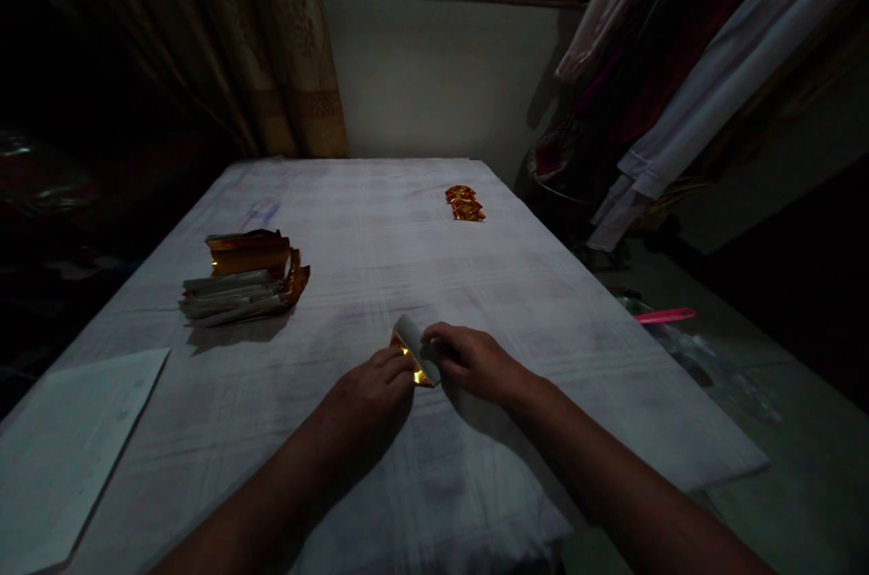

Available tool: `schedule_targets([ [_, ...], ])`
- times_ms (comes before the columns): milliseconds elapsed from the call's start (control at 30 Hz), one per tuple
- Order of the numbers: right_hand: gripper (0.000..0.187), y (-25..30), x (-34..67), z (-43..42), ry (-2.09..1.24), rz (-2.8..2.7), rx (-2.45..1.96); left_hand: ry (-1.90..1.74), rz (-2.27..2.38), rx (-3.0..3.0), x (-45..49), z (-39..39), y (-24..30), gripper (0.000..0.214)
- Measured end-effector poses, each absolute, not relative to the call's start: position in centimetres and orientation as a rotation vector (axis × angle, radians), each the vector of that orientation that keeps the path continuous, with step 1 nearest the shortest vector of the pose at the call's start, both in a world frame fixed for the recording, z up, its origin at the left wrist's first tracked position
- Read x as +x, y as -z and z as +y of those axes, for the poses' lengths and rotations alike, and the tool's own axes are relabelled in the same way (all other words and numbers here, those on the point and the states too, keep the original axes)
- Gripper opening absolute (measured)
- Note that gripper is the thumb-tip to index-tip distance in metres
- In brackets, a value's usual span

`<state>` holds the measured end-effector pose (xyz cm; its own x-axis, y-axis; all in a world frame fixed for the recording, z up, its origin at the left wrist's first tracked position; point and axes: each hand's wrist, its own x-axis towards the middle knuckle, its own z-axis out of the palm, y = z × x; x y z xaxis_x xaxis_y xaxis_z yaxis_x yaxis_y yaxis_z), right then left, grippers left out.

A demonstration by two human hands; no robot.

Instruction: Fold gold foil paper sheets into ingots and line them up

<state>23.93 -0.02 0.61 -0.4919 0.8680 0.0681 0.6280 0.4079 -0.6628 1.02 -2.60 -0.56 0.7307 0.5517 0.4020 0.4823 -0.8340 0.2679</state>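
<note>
A small gold foil paper (411,347), white on its back, lies on the white-covered table (380,249) right in front of me. My left hand (370,389) presses its near edge with closed fingertips. My right hand (472,360) pinches the paper's curled white flap from the right. A stack of gold and white papers (243,287) sits to the left, a hand's reach away. A small pile of folded gold pieces (464,203) lies farther back on the right.
A white sheet (68,457) covers the table's near left corner. Curtains (272,41) hang behind the table on the left and hung clothes (679,77) on the right. A pink-handled thing (663,315) lies on the floor to the right.
</note>
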Motion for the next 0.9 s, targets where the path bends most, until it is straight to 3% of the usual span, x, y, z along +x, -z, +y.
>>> schedule_targets([
  [200,0.045,-0.3,25.2,-1.2,-0.747,-2.360,-1.027,-0.707,0.782,2.672,0.9,-1.5,0.6,0.020],
  [433,0.010,1.6,25.6,-2.1,-0.336,-2.365,-0.964,-0.686,0.812,2.656,1.1,-2.2,-0.1,0.018],
  [900,0.010,1.7,26.2,-1.6,-0.289,-2.341,-0.972,-0.612,0.984,2.832,2.1,-4.6,0.0,0.021],
])
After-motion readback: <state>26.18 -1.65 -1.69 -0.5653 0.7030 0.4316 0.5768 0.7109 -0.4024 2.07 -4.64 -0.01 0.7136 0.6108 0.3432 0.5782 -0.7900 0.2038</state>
